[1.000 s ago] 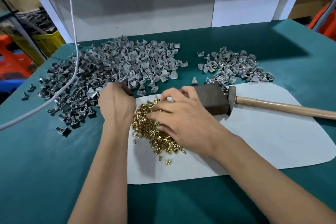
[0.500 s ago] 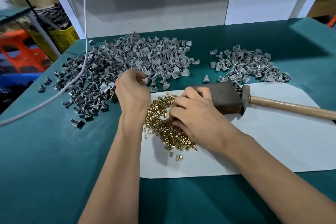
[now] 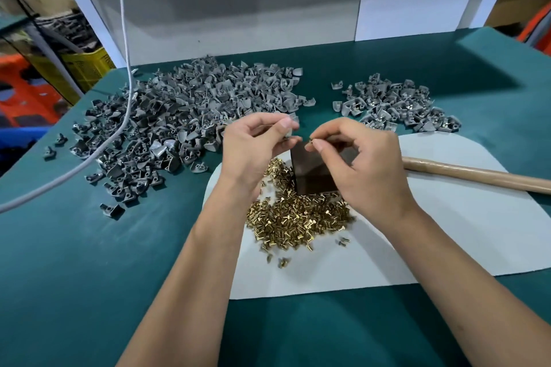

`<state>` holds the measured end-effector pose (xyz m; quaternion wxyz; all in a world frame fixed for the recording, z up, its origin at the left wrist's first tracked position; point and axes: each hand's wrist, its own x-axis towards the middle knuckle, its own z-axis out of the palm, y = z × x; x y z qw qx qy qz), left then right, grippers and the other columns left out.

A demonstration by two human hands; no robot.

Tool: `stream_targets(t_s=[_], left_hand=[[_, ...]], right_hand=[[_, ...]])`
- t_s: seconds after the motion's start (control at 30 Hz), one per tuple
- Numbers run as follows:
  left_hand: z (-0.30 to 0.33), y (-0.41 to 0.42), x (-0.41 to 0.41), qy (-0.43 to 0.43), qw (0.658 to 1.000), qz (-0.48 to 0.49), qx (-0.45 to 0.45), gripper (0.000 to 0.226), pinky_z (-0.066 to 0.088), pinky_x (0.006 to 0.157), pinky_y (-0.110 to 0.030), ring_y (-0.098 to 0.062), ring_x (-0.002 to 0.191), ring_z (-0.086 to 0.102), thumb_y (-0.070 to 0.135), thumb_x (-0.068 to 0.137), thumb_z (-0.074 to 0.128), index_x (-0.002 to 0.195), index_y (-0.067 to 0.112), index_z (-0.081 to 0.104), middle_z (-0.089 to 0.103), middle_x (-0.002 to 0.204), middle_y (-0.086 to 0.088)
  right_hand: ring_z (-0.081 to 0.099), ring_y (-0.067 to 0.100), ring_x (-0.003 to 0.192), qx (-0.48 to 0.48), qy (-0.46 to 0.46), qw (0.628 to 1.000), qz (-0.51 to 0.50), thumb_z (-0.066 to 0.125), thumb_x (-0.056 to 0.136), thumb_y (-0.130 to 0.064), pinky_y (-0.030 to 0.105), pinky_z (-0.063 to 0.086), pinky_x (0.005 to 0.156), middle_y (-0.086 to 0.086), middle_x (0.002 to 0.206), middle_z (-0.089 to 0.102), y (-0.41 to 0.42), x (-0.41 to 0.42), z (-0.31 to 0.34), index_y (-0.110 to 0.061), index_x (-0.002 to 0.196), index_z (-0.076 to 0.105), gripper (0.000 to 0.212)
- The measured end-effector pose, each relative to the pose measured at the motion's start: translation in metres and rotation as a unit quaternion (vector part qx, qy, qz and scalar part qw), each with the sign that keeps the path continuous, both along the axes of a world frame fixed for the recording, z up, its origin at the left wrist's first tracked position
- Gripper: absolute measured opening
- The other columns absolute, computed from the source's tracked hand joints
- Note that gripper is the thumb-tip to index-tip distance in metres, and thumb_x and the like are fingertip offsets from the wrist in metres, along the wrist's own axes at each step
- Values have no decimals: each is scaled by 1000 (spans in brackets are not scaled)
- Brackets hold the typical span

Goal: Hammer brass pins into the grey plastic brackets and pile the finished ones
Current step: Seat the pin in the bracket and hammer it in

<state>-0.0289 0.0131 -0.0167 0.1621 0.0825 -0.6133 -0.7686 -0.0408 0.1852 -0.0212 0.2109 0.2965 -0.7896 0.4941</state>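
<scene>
Grey plastic bracket (image 3: 290, 125) pinched in left hand (image 3: 253, 149) between thumb and fingertips, raised above the table. Right hand (image 3: 360, 164) pinches one brass pin (image 3: 310, 140) between thumb and forefinger, pin tip just beside the bracket, small gap between them; other fingers curled. Both hands held over the dark steel block (image 3: 313, 173), which sits on the white mat (image 3: 447, 232). Loose heap of brass pins (image 3: 295, 217) on the mat just in front of the block, a few strays near the mat's front edge. Wooden hammer handle (image 3: 477, 177) lies on the mat to the right, its head hidden behind the right hand. Big pile of grey brackets (image 3: 179, 122) on the green table cover (image 3: 89, 277) to the left; smaller pile of brackets (image 3: 393, 107) at back right, some showing brass. White cable (image 3: 125, 68) hangs down across the big pile. Yellow crate (image 3: 86, 67) beyond the table's left edge.
</scene>
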Motion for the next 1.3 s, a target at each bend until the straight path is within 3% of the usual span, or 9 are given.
stream_targets(t_s=[0.1, 0.3, 0.47, 0.63, 1.1, 1.3], left_hand=[[-2, 11, -1, 8, 997, -72, -4, 20, 62, 81, -30, -21, 84, 75, -12, 93, 61, 103, 1, 73, 78, 93, -13], [-7, 22, -1, 47, 989, -137, 7, 23, 62, 75, -26, -17, 79, 74, -10, 84, 71, 104, 1, 73, 77, 88, -11], [-9, 24, -2, 56, 992, -113, 14, 32, 62, 73, -26, -20, 77, 75, 4, 70, 81, 101, -3, 72, 77, 88, -15], [-12, 23, -3, 68, 988, -137, 2, 30, 63, 79, -30, -26, 87, 76, -8, 75, 77, 104, -3, 73, 77, 95, -18], [-9, 29, 0, 78, 988, -72, -110, 30, 63, 84, -40, -22, 83, 76, -15, 73, 81, 88, 12, 79, 79, 86, -9], [-8, 40, 0, 53, 991, -35, -120, 27, 63, 84, -43, -25, 82, 77, -16, 75, 80, 88, 9, 78, 79, 87, -13]], right_hand=[[70, 5, 87, -28, -31, 999, -28, 70, 92, -11, 25, 56, 82, -13, 88, 73, 2, -1, 1, -16, 95, 75, 8], [68, 9, 91, -57, -56, 994, -71, 70, 92, -13, 35, 55, 85, -7, 92, 72, 4, -4, 3, -15, 96, 75, 7], [68, 8, 88, -48, -63, 993, -83, 70, 93, -15, 35, 56, 84, -7, 90, 73, 3, -3, 2, -14, 98, 76, 7], [68, 6, 86, -46, -57, 992, -103, 70, 93, -14, 25, 55, 80, -7, 88, 73, 4, -3, 3, -14, 96, 76, 6], [67, 20, 83, 21, -66, 990, -121, 69, 92, -13, 48, 54, 81, -1, 86, 72, 5, -3, 3, -11, 91, 74, 6], [68, 21, 81, 26, -53, 987, -149, 68, 90, -11, 49, 54, 80, -1, 85, 72, 3, -1, 4, -10, 89, 73, 5]])
